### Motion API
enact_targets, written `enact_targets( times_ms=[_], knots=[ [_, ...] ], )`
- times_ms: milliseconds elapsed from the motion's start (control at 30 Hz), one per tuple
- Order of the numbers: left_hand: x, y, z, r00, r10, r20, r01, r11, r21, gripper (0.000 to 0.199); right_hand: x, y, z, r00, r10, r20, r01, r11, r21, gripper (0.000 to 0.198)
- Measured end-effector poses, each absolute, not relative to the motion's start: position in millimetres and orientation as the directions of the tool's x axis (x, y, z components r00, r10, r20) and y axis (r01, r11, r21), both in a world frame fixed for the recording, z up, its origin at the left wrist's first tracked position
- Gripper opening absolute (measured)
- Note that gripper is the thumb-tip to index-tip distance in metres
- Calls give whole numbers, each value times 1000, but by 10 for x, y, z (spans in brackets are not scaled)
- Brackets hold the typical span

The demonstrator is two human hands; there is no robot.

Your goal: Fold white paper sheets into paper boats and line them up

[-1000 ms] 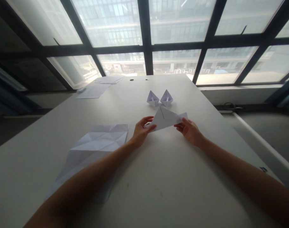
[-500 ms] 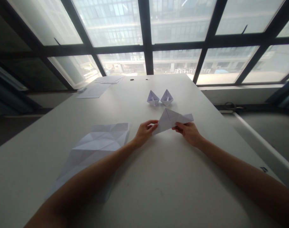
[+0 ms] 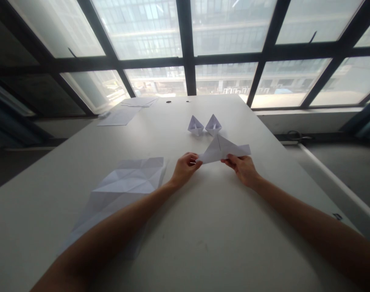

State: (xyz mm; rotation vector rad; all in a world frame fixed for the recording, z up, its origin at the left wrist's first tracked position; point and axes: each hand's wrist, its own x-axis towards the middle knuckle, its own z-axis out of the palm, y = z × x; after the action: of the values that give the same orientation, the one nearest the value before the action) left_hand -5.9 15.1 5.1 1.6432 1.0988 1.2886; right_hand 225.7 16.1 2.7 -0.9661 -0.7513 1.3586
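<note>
A folded white paper [image 3: 216, 150], with a peak in the middle and a narrow end out to each side, is held up between my two hands. My left hand [image 3: 186, 167] pinches its left end between thumb and fingers. Close to its right end, my right hand [image 3: 241, 167] grips the lower edge, thumb in front. Just beyond it stand two finished paper boats, a left paper boat [image 3: 196, 126] and a right paper boat [image 3: 213, 125], side by side on the white table [image 3: 185, 243].
Creased, unfolded paper sheets [image 3: 127, 178] lie at the left, partly under my left forearm. Flat white sheets [image 3: 121, 117] rest at the far left of the table. Large windows [image 3: 151, 81] with dark frames rise behind the table.
The left end of the folded paper has opened outward into a narrow point in my left hand. Its peak has shifted slightly right and up; the boats have stayed put.
</note>
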Motion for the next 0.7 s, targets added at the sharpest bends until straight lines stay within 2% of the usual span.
enact_targets(
  times_ms=[200,333,700],
  knots=[
    [-23,92,102,45,897,439,297,-432,852,17,2255,132,40,65,995,-78,-393,-46,-919,21],
    [-9,65,106,74,885,460,320,-458,830,13,2265,133,39,62,996,-67,-390,-38,-920,22],
    [4,87,39,150,915,376,356,-404,843,15,2270,160,-13,90,994,-67,-406,-25,-913,29]
  ],
)
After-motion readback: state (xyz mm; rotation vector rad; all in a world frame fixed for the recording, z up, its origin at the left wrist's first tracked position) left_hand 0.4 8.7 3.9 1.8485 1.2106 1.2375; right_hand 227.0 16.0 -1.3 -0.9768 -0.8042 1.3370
